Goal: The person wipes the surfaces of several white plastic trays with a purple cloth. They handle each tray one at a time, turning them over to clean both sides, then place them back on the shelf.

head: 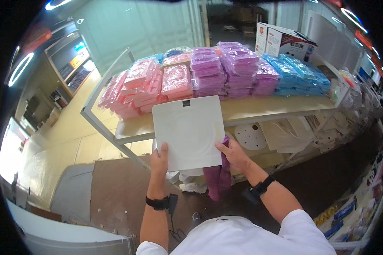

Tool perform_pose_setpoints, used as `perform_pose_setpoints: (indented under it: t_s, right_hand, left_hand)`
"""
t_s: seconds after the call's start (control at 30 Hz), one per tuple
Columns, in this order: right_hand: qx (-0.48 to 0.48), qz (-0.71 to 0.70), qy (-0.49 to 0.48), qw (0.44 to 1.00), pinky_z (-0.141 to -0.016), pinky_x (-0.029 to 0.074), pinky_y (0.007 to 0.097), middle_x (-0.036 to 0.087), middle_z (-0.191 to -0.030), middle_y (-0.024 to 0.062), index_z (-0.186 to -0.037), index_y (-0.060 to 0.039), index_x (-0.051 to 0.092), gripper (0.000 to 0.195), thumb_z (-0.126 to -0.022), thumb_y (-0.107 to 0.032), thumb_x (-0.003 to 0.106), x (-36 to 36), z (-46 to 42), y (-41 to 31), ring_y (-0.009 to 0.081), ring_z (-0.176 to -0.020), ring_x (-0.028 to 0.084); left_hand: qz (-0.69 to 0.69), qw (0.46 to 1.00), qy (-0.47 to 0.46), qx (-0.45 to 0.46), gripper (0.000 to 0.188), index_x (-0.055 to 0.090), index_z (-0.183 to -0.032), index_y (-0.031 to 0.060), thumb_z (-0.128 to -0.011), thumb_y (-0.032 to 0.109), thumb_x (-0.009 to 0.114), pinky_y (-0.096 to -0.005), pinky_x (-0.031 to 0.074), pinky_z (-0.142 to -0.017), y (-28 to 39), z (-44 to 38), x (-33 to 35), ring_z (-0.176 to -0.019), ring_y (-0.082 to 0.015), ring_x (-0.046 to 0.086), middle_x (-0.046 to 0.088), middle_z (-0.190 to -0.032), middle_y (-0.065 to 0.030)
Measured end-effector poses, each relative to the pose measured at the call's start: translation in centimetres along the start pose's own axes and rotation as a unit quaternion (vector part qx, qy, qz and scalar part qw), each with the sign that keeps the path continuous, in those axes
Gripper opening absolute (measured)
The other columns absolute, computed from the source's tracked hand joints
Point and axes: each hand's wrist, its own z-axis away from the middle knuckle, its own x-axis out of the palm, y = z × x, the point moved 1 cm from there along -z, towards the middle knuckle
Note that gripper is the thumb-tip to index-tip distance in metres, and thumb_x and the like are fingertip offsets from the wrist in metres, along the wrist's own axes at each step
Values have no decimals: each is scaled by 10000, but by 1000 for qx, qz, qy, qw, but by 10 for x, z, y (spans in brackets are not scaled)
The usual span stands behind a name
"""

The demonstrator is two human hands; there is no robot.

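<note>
A flat white square panel with rounded corners and a small dark tag (189, 135) is held up before me, tilted. Grasping its lower left edge is my left hand (159, 159), thumb on the face. My right hand (236, 154) grips the lower right edge and also pinches a purple cloth (217, 181), which hangs down behind the panel. Beyond the panel, a shelf (287, 106) bears plastic-wrapped packets: pink (176, 81), purple (239, 68) and blue (298, 75). The fingers behind the panel are hidden.
A printed carton (282, 41) stands at the shelf's back right. On the lower shelf lie a white disc with holes (251, 136) and flat sheets (285, 135). Filled clear bags (354, 92) are at the right. A rack of small goods (344, 216) stands at the lower right.
</note>
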Motion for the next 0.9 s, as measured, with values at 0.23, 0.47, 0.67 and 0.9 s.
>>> perform_pose_setpoints:
  t_s: [0.23, 0.47, 0.67, 0.9]
  right_hand:
    - [7, -137, 64, 988, -901, 566, 346, 711, -1153, 95, -1256, 33, 626, 291, -1045, -167, 609, 11, -6, 7, 178, -1003, 690]
    - [3, -164, 66, 984, -819, 553, 326, 712, -1075, 97, -1179, 74, 639, 293, -1053, -189, 610, 19, -2, 0, 157, -926, 671]
    - [24, -122, 98, 987, -779, 537, 326, 699, -1020, 101, -1118, 81, 638, 289, -1059, -199, 596, 21, -8, -9, 148, -875, 648]
    - [23, -27, 142, 989, -750, 512, 320, 680, -970, 86, -1068, 87, 634, 323, -1057, -234, 597, 21, -5, -15, 133, -844, 614]
  left_hand:
    - [-424, 832, 208, 292, 614, 449, -1461, -56, -1039, 378, 558, -484, 427, -1082, -12, 62, 28, -1312, -415, 527, 535, -1418, -303]
    - [-648, 759, 37, 52, 740, 355, -1549, -33, -949, 287, 650, -478, 300, -1214, -56, 151, -35, -1478, -448, 358, 357, -1585, -309]
    - [-419, 877, 210, 103, 713, 403, -1534, 23, -893, 111, 703, -466, 333, -1205, -34, 165, -51, -1495, -412, 350, 352, -1605, -274]
    - [-569, 756, 108, 304, 768, 489, -1474, 64, -769, 68, 794, -474, 335, -1212, 37, 105, 22, -1452, -372, 427, 442, -1567, -199]
